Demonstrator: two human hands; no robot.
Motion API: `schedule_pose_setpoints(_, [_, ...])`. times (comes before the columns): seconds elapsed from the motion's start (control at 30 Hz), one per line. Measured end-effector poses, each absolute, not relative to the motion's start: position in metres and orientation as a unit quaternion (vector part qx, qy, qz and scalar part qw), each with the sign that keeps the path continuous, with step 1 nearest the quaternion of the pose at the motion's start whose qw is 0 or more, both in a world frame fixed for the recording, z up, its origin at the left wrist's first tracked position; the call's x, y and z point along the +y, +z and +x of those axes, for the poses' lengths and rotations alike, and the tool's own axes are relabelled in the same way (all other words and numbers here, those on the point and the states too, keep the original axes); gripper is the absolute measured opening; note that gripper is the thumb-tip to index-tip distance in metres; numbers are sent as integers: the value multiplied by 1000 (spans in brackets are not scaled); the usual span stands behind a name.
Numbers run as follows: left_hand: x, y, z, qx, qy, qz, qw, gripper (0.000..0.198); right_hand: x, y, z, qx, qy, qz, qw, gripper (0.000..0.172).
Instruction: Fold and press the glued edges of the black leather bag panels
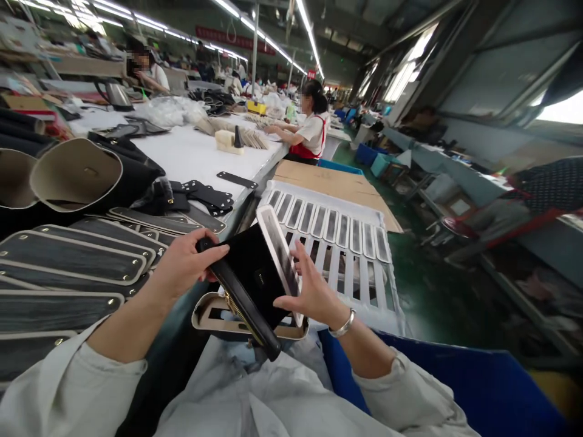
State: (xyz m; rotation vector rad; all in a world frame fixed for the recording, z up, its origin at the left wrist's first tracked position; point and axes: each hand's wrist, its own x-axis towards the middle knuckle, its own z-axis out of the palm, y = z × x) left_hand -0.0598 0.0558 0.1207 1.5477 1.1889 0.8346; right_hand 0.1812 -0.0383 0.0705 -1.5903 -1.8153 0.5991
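My left hand (189, 261) grips the upper left corner of a black zippered pouch (248, 267), thumb on top and fingers curled under. Its lining side carries a small gold label, and a gold zip runs along the lower edge. Against the pouch's right side stands a long white-edged panel (277, 255) with a grey middle. My right hand (314, 291) has this panel between its thumb and partly spread fingers; the thumb lies near the black lining. Beneath the pouch, close to my lap, sits a beige-rimmed bag body (198, 318), partly hidden.
Dark panels with pale edging (82, 255) lie stacked at left, below black cylindrical bag bodies (77, 176). Black straps (209, 195) rest on the white table (182, 149). At right, a white slatted rack (344, 273) holds a row of panels beside a blue bin (437, 376). Co-workers sit beyond.
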Motion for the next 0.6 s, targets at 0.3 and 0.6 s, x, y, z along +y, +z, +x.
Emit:
schedule_pose_setpoints(0.3, [46, 116, -84, 428, 162, 855, 242, 26, -40, 66, 182, -720, 128, -614, 295, 90])
schedule_pose_setpoints(0.6, [41, 85, -99, 444, 84, 878, 158, 19, -41, 48, 166, -755, 87, -608, 229, 83])
